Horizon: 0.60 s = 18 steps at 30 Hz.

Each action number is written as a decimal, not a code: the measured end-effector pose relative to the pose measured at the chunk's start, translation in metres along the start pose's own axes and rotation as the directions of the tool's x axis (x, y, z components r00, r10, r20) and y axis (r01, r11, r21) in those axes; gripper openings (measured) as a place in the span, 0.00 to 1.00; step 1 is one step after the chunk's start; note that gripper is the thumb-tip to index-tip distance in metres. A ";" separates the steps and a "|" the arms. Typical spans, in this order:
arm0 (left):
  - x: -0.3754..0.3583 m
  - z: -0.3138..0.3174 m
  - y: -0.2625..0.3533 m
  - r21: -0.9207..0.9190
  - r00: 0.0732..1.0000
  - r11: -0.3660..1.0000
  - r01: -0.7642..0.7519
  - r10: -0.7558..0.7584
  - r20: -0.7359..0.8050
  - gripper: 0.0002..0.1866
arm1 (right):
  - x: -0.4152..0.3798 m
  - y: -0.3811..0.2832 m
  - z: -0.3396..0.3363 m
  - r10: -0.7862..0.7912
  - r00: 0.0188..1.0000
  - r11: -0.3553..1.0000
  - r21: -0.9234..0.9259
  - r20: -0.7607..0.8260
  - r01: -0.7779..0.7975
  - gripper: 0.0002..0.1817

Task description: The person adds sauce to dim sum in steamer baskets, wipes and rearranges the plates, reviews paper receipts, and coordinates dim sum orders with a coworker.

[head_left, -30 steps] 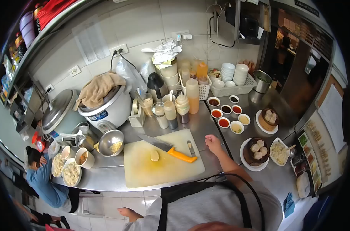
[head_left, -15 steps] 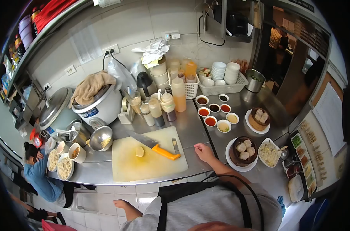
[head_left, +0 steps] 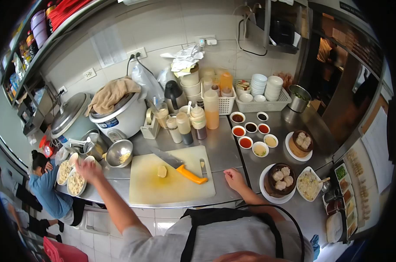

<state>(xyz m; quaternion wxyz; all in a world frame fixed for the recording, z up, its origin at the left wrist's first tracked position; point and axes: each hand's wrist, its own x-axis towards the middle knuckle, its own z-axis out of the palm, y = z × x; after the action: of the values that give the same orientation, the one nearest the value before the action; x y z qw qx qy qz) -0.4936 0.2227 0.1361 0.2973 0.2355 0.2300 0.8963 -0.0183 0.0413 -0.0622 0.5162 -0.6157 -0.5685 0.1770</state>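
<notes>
Stretched out to the left, my left hand [head_left: 89, 170] is over the cups and bowls of rice [head_left: 76, 184]; its fingers are blurred and what they touch is unclear. My right hand [head_left: 235, 179] rests near the counter's front edge with its fingers curled, between the cutting board [head_left: 141, 192] and a plate with a steamer of dumplings [head_left: 280, 178]. On the board lie a knife with an orange handle [head_left: 192, 174] and a small pale yellow piece of food [head_left: 162, 171]. A metal bowl [head_left: 119, 153] stands left of the board.
Sauce dishes [head_left: 246, 142], a second dumpling steamer [head_left: 298, 144] and a rice bowl [head_left: 309, 184] stand at the right. Squeeze bottles [head_left: 211, 110] and a rice cooker [head_left: 119, 120] line the back. A person in blue [head_left: 50, 190] sits at the far left.
My left hand has risen from below the counter edge and reached up and left to the cups and bowls. The camera view has shifted slightly; my right hand stays beside the board.
</notes>
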 end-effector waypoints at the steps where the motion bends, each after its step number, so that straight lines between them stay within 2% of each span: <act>1: 0.016 0.037 -0.016 -0.143 0.983 0.981 0.129 -0.107 0.147 0.17 | 0.000 0.000 0.001 0.003 1.000 1.000 0.000 -0.021 -0.003 0.06; 2: 0.027 0.076 -0.032 -0.186 0.946 0.947 0.261 -0.212 0.244 0.17 | -0.001 -0.002 0.001 0.033 0.999 0.999 -0.028 -0.024 -0.033 0.06; 3: 0.011 0.144 -0.028 -0.010 0.946 0.968 0.251 -0.243 0.212 0.16 | -0.001 -0.004 0.001 0.040 0.999 0.998 -0.040 -0.028 -0.041 0.06; 4: 0.022 0.180 -0.045 -0.039 0.873 0.930 0.365 -0.327 0.363 0.15 | -0.002 -0.006 0.002 0.047 0.998 0.997 -0.054 -0.035 -0.049 0.06; 5: 0.039 0.214 -0.071 -0.063 0.784 0.899 0.433 -0.342 0.518 0.15 | -0.001 -0.009 0.002 0.052 0.998 0.996 -0.068 -0.046 -0.055 0.06; 6: 0.029 0.263 -0.077 -0.016 0.754 0.864 0.503 -0.430 0.497 0.15 | 0.000 -0.014 0.002 0.048 0.997 0.996 -0.075 -0.053 -0.052 0.06; 7: 0.054 0.292 -0.107 0.043 0.570 0.807 0.590 -0.453 0.686 0.19 | -0.001 -0.014 0.003 0.049 0.997 0.995 -0.082 -0.052 -0.053 0.06; 9: 0.045 0.368 -0.122 0.151 0.566 0.828 0.540 -0.490 0.663 0.22 | 0.000 -0.008 0.007 0.047 0.997 0.994 -0.092 -0.059 -0.052 0.06; 11: 0.042 0.429 -0.134 0.161 0.548 0.844 0.512 -0.466 0.695 0.22 | 0.001 -0.012 0.009 0.069 0.995 0.992 -0.100 -0.078 -0.076 0.07; 13: 0.034 0.473 -0.136 0.102 0.552 0.846 0.524 -0.428 0.715 0.22 | 0.001 -0.006 0.012 0.082 0.991 0.989 -0.116 -0.102 -0.093 0.08; 16: 0.025 0.517 -0.136 -0.091 0.654 0.822 0.562 -0.374 0.658 0.16 | 0.001 0.000 0.013 0.091 0.987 0.980 -0.164 -0.133 -0.113 0.08; 18: 0.031 0.535 -0.143 -0.128 0.609 0.791 0.599 -0.346 0.714 0.21 | 0.002 -0.010 0.012 0.106 0.984 0.969 -0.206 -0.143 -0.134 0.09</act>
<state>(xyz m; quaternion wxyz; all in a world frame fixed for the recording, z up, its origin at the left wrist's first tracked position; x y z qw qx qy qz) -0.1563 0.4910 0.4851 0.6253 0.4065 -0.0005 0.6662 -0.0329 0.0460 -0.0579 0.4711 -0.7114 -0.5109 0.1048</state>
